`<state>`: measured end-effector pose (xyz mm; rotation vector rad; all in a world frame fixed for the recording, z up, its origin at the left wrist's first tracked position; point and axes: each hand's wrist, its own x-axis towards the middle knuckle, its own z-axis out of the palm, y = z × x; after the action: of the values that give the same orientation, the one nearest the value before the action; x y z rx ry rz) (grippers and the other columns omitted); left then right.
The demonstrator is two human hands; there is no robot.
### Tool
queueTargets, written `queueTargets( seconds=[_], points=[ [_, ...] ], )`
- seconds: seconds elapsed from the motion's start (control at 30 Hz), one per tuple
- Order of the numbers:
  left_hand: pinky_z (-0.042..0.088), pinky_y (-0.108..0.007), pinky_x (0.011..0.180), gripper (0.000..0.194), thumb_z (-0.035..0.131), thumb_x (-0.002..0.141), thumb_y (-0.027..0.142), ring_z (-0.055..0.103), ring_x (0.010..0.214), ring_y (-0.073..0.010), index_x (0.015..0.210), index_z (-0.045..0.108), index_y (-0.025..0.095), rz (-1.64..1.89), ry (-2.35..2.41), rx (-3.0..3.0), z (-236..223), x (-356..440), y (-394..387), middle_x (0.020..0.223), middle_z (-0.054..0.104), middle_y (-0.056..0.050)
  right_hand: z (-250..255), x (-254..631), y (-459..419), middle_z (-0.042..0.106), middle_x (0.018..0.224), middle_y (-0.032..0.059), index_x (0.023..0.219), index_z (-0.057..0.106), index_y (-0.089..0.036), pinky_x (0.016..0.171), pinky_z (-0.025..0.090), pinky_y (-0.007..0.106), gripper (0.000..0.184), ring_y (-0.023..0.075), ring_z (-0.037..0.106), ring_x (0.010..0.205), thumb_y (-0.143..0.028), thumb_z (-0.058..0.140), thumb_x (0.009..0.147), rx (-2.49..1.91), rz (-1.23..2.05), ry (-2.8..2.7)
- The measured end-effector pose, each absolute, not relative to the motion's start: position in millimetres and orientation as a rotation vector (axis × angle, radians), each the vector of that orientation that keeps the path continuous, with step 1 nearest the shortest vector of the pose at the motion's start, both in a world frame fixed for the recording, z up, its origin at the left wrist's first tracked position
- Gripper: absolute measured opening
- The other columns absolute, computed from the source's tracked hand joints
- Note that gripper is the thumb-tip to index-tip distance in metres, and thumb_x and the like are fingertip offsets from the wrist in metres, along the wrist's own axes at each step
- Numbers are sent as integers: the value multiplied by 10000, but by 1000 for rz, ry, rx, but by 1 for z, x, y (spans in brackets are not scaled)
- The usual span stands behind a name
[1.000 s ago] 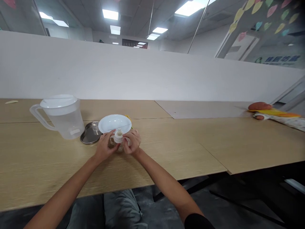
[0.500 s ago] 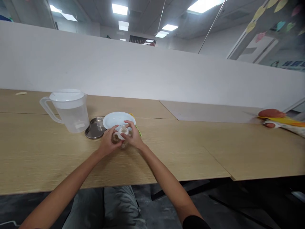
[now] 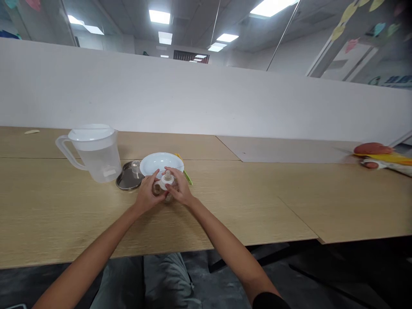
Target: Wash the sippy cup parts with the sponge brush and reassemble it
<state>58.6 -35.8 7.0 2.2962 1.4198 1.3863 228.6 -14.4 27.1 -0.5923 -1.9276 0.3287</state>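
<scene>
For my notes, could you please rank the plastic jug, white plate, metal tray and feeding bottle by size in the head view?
Plastic jug, white plate, metal tray; the feeding bottle, hand-covered and nearer the camera, cannot be ranked.

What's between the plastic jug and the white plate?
Head view: a steel kidney dish with a small clear piece standing on it.

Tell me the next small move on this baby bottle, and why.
Probably a small twist of the white collar with the right hand, while the left hand steadies the glass baby bottle: both hands cup it upright, fingers at the collar, and the teat stands on top.
</scene>
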Motion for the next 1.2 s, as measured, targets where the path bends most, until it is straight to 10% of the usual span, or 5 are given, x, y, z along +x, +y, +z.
queueTargets(
  seconds=[0.67, 1.2],
  points=[
    [305, -436, 1017, 564, 400, 913, 481, 488, 1182, -284, 1377, 395, 161, 1527, 1653, 2454, 12, 11, -17, 1273, 572, -130, 8, 221, -4, 618, 1060, 102, 1209, 482, -199, 871, 490, 413, 510, 238, 589, 971, -479, 596, 799, -759, 230, -1815],
    [280, -502, 1083, 510, 257, 960, 398, 470, 1271, -289, 1276, 559, 135, 979, 2066, 2573, -9, -23, 20, 1325, 571, -147, 6, 221, -4, 635, 1073, 101, 1184, 504, -203, 866, 492, 428, 470, 250, 597, 985, -503, 571, 828, -723, 202, -1840]
  ],
)
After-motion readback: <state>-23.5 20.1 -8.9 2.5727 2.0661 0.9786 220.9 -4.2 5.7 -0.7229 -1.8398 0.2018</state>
